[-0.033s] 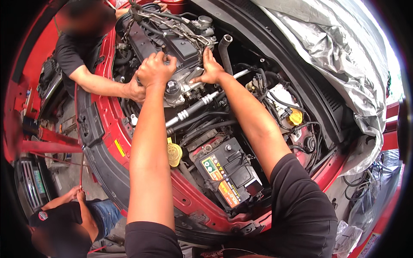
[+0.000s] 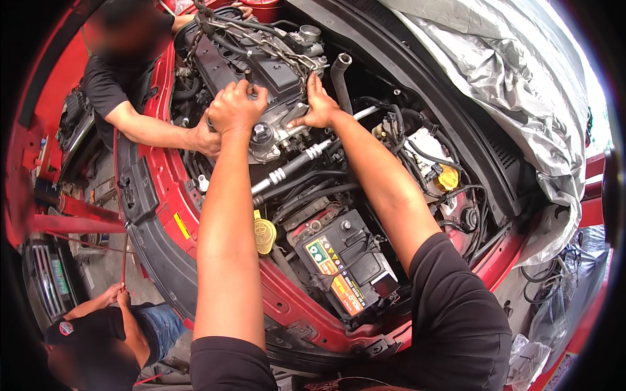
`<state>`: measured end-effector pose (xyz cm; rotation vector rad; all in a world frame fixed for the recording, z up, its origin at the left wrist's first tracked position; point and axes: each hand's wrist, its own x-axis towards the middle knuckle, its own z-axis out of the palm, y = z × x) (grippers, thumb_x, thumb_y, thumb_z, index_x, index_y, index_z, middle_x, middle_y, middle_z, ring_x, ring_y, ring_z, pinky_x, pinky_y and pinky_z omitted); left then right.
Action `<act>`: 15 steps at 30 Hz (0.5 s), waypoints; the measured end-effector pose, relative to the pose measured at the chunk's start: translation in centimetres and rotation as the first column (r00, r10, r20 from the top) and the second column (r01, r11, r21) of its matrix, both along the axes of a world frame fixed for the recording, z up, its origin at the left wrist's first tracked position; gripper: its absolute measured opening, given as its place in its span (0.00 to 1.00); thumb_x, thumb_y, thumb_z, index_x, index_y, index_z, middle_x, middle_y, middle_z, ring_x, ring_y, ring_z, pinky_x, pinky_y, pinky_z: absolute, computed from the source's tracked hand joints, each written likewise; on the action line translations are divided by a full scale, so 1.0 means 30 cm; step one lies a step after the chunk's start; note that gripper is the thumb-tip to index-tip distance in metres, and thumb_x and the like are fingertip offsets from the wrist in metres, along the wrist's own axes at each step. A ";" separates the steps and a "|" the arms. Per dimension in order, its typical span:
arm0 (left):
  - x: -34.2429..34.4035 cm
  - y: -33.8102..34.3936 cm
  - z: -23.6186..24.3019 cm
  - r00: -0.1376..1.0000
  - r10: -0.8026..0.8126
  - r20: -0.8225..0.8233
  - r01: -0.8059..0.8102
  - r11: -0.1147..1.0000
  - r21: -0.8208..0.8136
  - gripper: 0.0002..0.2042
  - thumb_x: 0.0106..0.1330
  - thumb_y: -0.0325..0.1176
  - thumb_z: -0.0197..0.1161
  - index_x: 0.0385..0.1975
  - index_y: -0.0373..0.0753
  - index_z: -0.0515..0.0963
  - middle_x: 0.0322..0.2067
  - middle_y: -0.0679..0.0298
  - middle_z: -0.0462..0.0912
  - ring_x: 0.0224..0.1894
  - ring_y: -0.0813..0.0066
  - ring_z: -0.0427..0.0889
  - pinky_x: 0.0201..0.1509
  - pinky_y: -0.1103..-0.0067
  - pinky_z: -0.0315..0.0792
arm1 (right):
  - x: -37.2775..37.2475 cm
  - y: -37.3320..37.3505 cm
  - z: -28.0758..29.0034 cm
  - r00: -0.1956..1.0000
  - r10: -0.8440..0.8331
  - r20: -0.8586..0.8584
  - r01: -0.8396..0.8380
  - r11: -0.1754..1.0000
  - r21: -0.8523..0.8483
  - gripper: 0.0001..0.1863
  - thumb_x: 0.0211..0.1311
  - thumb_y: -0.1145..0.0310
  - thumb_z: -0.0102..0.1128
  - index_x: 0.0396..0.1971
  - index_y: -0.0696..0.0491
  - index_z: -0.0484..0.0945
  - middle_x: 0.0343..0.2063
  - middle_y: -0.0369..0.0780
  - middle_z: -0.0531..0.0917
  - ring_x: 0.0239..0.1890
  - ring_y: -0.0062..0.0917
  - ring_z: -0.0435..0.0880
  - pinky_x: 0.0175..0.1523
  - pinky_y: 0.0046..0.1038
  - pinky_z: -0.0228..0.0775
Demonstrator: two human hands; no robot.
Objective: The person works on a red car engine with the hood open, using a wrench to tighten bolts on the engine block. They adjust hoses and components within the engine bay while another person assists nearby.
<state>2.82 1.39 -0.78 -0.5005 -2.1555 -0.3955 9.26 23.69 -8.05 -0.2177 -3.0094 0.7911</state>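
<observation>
A car engine (image 2: 282, 73) with a dark cover sits in the open bay, and a metal chain (image 2: 297, 62) runs across its top. My left hand (image 2: 236, 109) is closed in a fist at the engine's near end; whatever lies inside its fingers is hidden. Flat against the engine's right side, below the chain, rests my right hand (image 2: 317, 107), its fingers stretched and thumb apart. Beside my left fist, a co-worker's hand (image 2: 207, 135) touches the engine's left edge. Just below my hands is a round black cap (image 2: 262, 134) on a metal housing.
A car battery (image 2: 345, 254) stands between my forearms, with a yellow cap (image 2: 264, 236) to its left. An upright hose (image 2: 340, 81) rises beyond my right hand. A silver cover (image 2: 502, 85) drapes the windshield side. Another person (image 2: 98, 332) grips a thin line at lower left.
</observation>
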 end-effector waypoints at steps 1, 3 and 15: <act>-0.004 -0.001 -0.005 1.000 -0.009 -0.008 0.009 1.000 -0.006 0.12 0.54 0.50 0.68 0.18 0.50 0.81 0.23 0.66 0.84 0.26 0.58 0.86 0.27 0.60 0.78 | 0.007 -0.008 0.011 1.000 0.000 0.008 0.001 1.000 -0.016 0.95 0.29 0.30 0.85 0.76 0.63 0.17 0.79 0.63 0.32 0.82 0.53 0.39 0.84 0.39 0.41; -0.016 -0.015 -0.016 0.999 -0.022 -0.026 0.022 1.000 -0.018 0.13 0.54 0.50 0.67 0.18 0.50 0.81 0.24 0.67 0.85 0.26 0.57 0.86 0.27 0.60 0.78 | 0.016 -0.026 0.035 1.000 0.004 0.024 -0.002 0.999 -0.047 0.94 0.29 0.31 0.85 0.76 0.63 0.17 0.79 0.63 0.32 0.82 0.53 0.38 0.84 0.39 0.41; -0.005 -0.016 -0.026 1.000 0.003 -0.020 -0.004 0.999 -0.036 0.13 0.53 0.53 0.67 0.20 0.52 0.85 0.24 0.70 0.86 0.28 0.60 0.88 0.27 0.60 0.80 | 0.006 -0.014 -0.011 1.000 0.008 0.010 -0.009 0.997 0.074 0.96 0.26 0.24 0.82 0.76 0.66 0.19 0.78 0.65 0.35 0.82 0.54 0.44 0.83 0.40 0.47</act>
